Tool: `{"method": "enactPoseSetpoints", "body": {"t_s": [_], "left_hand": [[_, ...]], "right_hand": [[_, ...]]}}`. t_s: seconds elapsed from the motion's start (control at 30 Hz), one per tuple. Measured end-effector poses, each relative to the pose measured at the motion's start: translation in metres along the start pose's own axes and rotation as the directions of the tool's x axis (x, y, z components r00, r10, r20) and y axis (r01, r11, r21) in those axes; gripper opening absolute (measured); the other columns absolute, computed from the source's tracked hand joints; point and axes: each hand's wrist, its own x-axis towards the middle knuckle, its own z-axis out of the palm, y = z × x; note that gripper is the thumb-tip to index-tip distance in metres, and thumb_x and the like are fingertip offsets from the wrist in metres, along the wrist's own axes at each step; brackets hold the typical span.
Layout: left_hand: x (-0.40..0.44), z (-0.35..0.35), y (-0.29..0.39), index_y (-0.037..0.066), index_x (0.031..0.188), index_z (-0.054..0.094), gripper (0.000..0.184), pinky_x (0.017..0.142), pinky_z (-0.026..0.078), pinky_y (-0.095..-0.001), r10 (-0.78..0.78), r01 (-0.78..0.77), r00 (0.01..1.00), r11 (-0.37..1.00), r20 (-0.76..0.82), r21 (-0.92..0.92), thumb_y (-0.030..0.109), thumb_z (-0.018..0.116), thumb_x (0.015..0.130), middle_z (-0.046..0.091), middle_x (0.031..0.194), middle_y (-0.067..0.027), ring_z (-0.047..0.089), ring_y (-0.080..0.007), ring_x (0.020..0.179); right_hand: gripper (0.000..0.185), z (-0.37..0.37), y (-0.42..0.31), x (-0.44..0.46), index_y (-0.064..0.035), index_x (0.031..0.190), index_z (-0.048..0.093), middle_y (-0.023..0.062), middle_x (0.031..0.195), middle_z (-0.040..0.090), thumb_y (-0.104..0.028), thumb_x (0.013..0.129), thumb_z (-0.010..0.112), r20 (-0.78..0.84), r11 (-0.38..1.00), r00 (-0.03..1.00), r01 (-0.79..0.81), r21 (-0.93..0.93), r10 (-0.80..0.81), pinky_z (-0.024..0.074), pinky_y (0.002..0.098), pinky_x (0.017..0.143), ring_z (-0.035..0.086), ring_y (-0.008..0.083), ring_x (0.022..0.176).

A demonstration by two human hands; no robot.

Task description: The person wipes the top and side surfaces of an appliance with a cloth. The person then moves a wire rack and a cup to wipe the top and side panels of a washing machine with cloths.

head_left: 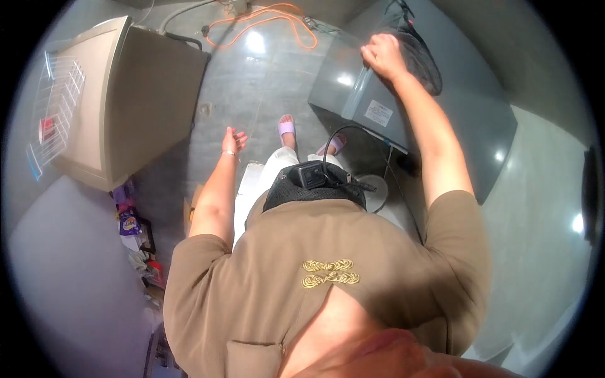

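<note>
My right hand (383, 55) reaches forward, its fingers curled over the upper edge of the door on a grey refrigerator (466, 107). A black mesh bag (419, 60) lies against that refrigerator, just beside my wrist. A white label (378, 113) is stuck near the corner. Low at my side, my left hand (234, 140) hangs with loosely bent fingers apart and nothing in it. It wears a thin bracelet at the wrist and touches nothing. What lies under the right fingertips is hidden.
A beige cabinet-like appliance (151, 94) with a white wire rack (60, 113) stands at left. An orange cord (277, 16) lies on the floor ahead. Packets (129, 220) crowd the lower left. A black pouch with a cabled device (312, 176) sits at my waist.
</note>
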Motion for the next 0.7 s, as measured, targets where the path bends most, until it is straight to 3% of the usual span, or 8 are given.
{"method": "enactPoseSetpoints", "body": {"t_s": [0.13,0.37,0.5,0.53,0.57,0.63,0.67,0.7], "left_hand": [[-0.006,-0.021,-0.027,0.011,0.133,0.044,0.058,0.072,0.049,-0.0335,-0.057,0.056,0.997,0.998,-0.054,-0.020,0.056,0.035,0.098,0.064,0.117,-0.0113,0.066,-0.0227,0.095],[-0.017,-0.031,-0.034,0.011,0.137,0.042,0.060,0.072,0.049,-0.0320,-0.071,0.066,0.995,0.995,-0.070,-0.073,0.056,0.035,0.098,0.064,0.118,-0.0109,0.066,-0.0224,0.096],[-0.015,-0.029,-0.027,0.010,0.138,0.041,0.062,0.075,0.049,-0.0333,-0.034,0.029,0.998,0.996,-0.059,-0.090,0.056,0.035,0.098,0.063,0.120,-0.0115,0.066,-0.0233,0.097],[-0.016,-0.028,-0.025,0.010,0.139,0.040,0.062,0.076,0.049,-0.0337,-0.020,0.015,0.998,0.997,-0.059,-0.080,0.056,0.035,0.098,0.062,0.121,-0.0119,0.066,-0.0236,0.097],[-0.016,-0.027,-0.023,0.010,0.139,0.040,0.062,0.076,0.049,-0.0337,-0.022,0.017,0.998,0.996,-0.058,-0.082,0.056,0.035,0.098,0.062,0.121,-0.0119,0.066,-0.0236,0.097],[-0.012,-0.024,-0.022,0.009,0.139,0.040,0.062,0.078,0.048,-0.0340,-0.014,0.010,0.999,0.996,-0.045,-0.091,0.056,0.035,0.098,0.062,0.122,-0.0124,0.065,-0.0238,0.098],[-0.011,-0.023,-0.023,0.009,0.139,0.040,0.062,0.078,0.048,-0.0340,-0.014,0.011,0.999,0.996,-0.038,-0.092,0.056,0.035,0.098,0.062,0.122,-0.0124,0.065,-0.0238,0.098],[-0.009,-0.022,-0.023,0.009,0.139,0.040,0.062,0.078,0.049,-0.0340,-0.019,0.016,0.999,0.995,-0.028,-0.096,0.056,0.035,0.098,0.062,0.122,-0.0124,0.065,-0.0236,0.099]], "right_hand": [[0.030,-0.003,-0.035,-0.026,-0.0101,0.070,0.072,0.0051,0.077,0.059,-0.030,0.086,0.058,0.088,0.994,0.994,0.054,0.090,-0.062,0.0367,0.0409,0.095,0.055,0.0253,0.090],[0.028,-0.014,-0.085,-0.053,-0.0090,0.065,0.067,0.0039,0.071,0.056,-0.026,0.085,0.058,0.169,0.972,0.970,0.140,0.188,-0.173,0.0395,0.0385,0.085,0.054,0.0237,0.080],[0.027,-0.014,-0.100,-0.059,-0.0083,0.062,0.065,0.0041,0.069,0.053,-0.023,0.084,0.060,0.115,0.967,0.978,0.145,0.208,-0.172,0.0399,0.0392,0.084,0.053,0.0238,0.077],[0.022,-0.018,-0.101,-0.060,-0.0084,0.071,0.068,0.0040,0.078,0.059,-0.024,0.085,0.060,0.253,0.983,0.958,0.097,0.158,-0.136,0.0393,0.0406,0.094,0.055,0.0239,0.085],[0.022,-0.020,-0.103,-0.065,-0.0084,0.071,0.068,0.0040,0.078,0.059,-0.024,0.085,0.060,0.256,0.983,0.957,0.098,0.158,-0.137,0.0393,0.0406,0.094,0.055,0.0239,0.085],[0.020,-0.020,-0.103,-0.078,-0.0090,0.087,0.070,0.0052,0.098,0.064,-0.026,0.087,0.059,0.156,0.970,0.980,0.090,0.224,-0.127,0.0329,0.0426,0.108,0.055,0.0248,0.104],[0.028,-0.025,-0.098,-0.083,-0.0125,0.111,0.066,0.0064,0.128,0.057,-0.028,0.090,0.057,0.313,0.982,0.943,0.059,0.181,-0.114,0.0249,0.0441,0.115,0.045,0.0265,0.127],[0.028,-0.028,-0.096,-0.082,-0.0125,0.111,0.066,0.0064,0.128,0.057,-0.028,0.090,0.057,0.312,0.983,0.944,0.056,0.172,-0.108,0.0249,0.0441,0.115,0.045,0.0265,0.127]]}}
